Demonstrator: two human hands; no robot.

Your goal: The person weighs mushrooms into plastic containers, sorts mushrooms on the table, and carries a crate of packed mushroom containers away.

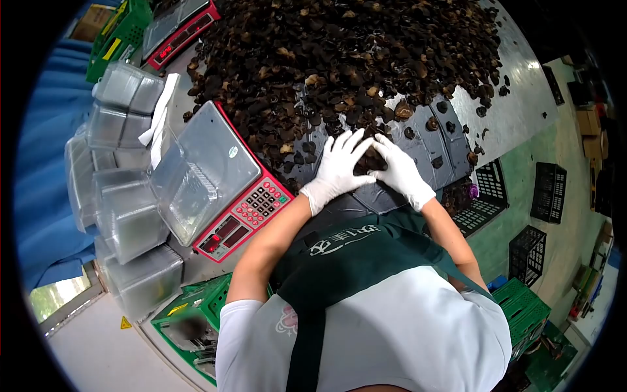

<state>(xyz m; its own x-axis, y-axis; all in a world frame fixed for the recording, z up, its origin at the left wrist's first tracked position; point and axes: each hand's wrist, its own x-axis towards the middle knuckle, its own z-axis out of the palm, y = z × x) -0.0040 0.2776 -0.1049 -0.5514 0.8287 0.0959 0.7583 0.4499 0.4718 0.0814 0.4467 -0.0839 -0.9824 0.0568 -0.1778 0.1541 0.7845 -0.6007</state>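
Observation:
Dark brown, dried-looking mushroom pieces (339, 65) lie in a wide heap across the far part of the table. At the heap's near edge are my two white-gloved hands. My left hand (338, 171) is open, its fingers spread and pointing away from me, its thumb stretched to the right. Facing it, my right hand (401, 171) has its fingers and thumb apart, angled toward the left one. The fingertips of both hands come close together around a few dark pieces (371, 161); whether they touch is hard to tell. Dark sheeting (428, 140) lies underneath.
To the left sits a red scale (219, 163) with a clear plastic container (189, 189) on its plate. Stacks of clear containers (130, 209) line the table's left side. A second scale (179, 32) stands farther back. Green crates (522, 310) and black crates (548, 189) are at floor level.

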